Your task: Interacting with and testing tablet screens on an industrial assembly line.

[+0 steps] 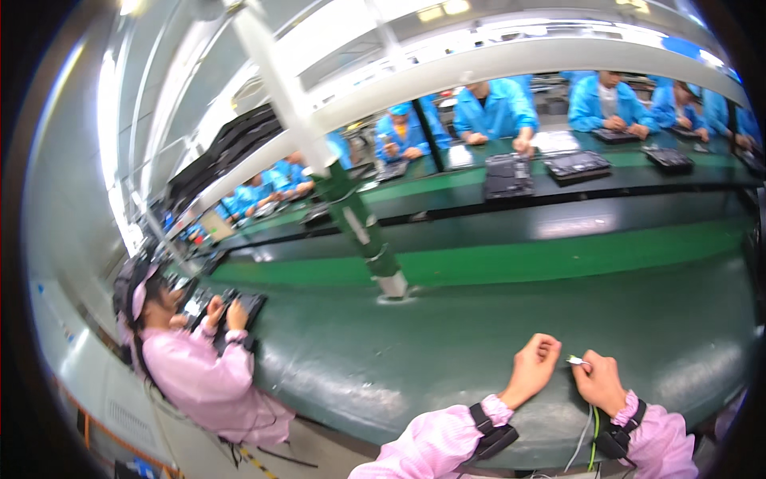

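Above the green bench, my left hand (536, 369) has its fingers curled in; whether anything is inside them is hidden. Close to its right, my right hand (600, 382) pinches a small white plug-like piece (574, 360) whose tip points toward the left hand. A gap separates the two hands. Below the right hand run a white cord and a bright green cord (595, 439); where their upper ends go is hidden. Each wrist wears a black band with a dark box over a pink sleeve.
The green bench top (351, 343) spreads around my hands. A post (355, 215) rises from it ahead. At the left, a co-worker in pink (207, 359) handles dark devices. Across the bench, several people in blue work at black devices (508, 176).
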The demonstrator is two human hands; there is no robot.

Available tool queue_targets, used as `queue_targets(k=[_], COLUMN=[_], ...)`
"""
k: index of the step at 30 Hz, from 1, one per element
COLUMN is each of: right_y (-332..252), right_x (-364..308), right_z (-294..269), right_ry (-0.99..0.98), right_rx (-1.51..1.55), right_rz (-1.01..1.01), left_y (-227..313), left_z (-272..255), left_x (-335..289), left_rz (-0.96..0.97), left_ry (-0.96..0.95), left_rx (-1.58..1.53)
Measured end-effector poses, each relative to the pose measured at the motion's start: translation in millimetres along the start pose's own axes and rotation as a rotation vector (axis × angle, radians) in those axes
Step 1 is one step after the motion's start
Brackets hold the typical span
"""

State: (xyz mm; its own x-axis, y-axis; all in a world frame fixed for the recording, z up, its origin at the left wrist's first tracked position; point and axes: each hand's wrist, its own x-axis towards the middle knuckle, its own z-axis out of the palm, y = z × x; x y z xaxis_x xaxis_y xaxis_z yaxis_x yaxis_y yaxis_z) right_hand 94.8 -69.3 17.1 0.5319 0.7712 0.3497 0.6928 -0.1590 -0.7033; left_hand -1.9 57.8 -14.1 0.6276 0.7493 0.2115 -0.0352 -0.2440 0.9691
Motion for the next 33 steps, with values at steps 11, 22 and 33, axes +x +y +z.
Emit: queue_targets(k=[11, 22, 33], right_y=[-3, 5, 6], right_x=[-1, -2, -2], right_z=[-6, -5, -1], right_ry=[-0.100, -0.076, -0.093], right_rx=[0.053, 0.062, 0.084], right_rz=[0.003, -0.016, -0.032], left_y=[-1, -1, 1], left_z=[-5, -4, -8], left_x=[-1, 2, 1], left_rz=[-0.016, -0.015, -0.014], left_ry=[0.007, -0.023, -0.027], left_rx=[-0.021, -0.016, -0.001])
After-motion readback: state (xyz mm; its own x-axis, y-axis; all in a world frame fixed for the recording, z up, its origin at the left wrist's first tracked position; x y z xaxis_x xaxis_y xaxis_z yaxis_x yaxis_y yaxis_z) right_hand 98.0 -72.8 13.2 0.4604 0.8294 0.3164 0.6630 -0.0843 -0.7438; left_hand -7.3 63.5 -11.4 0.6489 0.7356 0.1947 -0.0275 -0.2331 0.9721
